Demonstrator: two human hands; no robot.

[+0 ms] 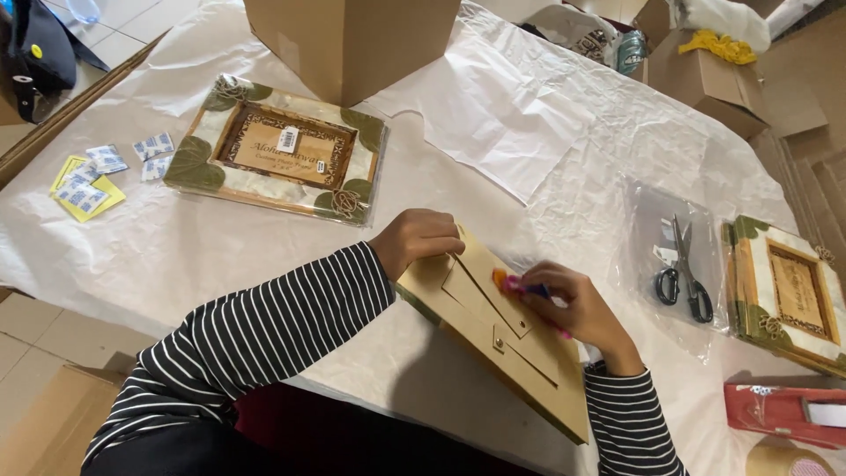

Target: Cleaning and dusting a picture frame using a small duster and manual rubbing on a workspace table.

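R hand (577, 308) w/ marker (520, 286), frame back (502, 339), L hand (419, 240), scissors (683, 273) in bag (648, 220)

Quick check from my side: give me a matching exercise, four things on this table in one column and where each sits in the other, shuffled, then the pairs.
Things:
1. scissors
2. small sachets
3. cardboard box
4. face-down frame

Places:
A. far edge of the table, middle
B. under both hands, near edge
C. on a clear plastic bag, right side
D. far left, by a yellow card

Pairs: 1-C, 2-D, 3-A, 4-B
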